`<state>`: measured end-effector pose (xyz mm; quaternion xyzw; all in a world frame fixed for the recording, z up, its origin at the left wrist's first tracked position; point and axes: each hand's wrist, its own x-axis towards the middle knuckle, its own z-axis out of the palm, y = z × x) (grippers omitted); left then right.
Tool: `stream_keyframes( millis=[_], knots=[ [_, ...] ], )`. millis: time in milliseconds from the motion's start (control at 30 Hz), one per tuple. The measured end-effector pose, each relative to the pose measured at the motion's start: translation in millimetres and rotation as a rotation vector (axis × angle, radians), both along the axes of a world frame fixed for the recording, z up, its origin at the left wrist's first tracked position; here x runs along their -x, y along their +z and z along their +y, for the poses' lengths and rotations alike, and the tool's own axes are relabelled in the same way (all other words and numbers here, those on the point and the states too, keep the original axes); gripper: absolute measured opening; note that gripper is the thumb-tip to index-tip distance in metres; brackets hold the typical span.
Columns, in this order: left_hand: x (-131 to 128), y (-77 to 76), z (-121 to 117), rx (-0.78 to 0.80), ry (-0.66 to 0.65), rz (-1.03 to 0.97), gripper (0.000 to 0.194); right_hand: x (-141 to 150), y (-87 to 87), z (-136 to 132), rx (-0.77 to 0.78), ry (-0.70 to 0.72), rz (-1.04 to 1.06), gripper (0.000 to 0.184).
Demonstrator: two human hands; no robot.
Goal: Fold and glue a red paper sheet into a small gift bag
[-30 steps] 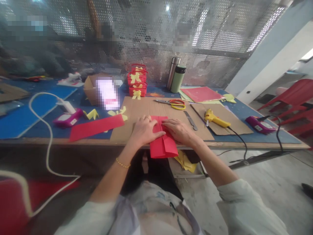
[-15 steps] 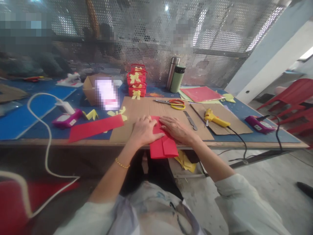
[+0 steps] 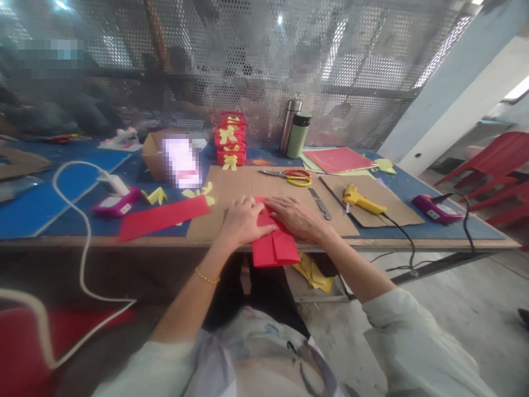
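Note:
A folded sheet of red paper [image 3: 275,248] lies at the table's front edge, its near end sticking out past it. On its left side is my left hand [image 3: 243,219], gripping the paper with bent fingers and the thumb across it. My right hand [image 3: 295,218] lies flat on the paper's upper right part, fingers stretched out together. Under both is a brown cardboard sheet [image 3: 223,182]. A flat red paper strip [image 3: 165,216] rests to the left of my left hand. Right of my right hand lies a grey metal knife-like tool [image 3: 319,204].
Scissors [image 3: 289,175] and a yellow glue gun [image 3: 361,199] lie to the right. Small red boxes with yellow bows [image 3: 231,140] stand at the back, left of two flasks [image 3: 297,135]. A phone [image 3: 182,161] leans on a cardboard box. Cords hang at both sides.
Both hands keep nearly the same place on the red paper. The view has shifted slightly; the paper and hands look otherwise unchanged.

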<state>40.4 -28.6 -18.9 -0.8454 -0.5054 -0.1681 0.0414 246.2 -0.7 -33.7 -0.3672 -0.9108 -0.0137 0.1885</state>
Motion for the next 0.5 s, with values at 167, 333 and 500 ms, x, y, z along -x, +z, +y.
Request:
stream_keyframes(
  millis=[167,333,500],
  knots=[
    [0.1,-1.6,1.4,-0.008,-0.001,0.002,0.056,0.3,4.3,1.0,-0.001,0.024,-0.028,0.041],
    [0.9,-2.5,2.4,-0.013,0.008,0.009,0.058,2.5,7.1,-1.3,-0.003,0.024,-0.052,0.04],
    [0.4,0.3,0.2,0.004,0.006,-0.002,0.052,1.0,2.9,-7.4,-0.068,0.025,-0.015,0.038]
  ],
)
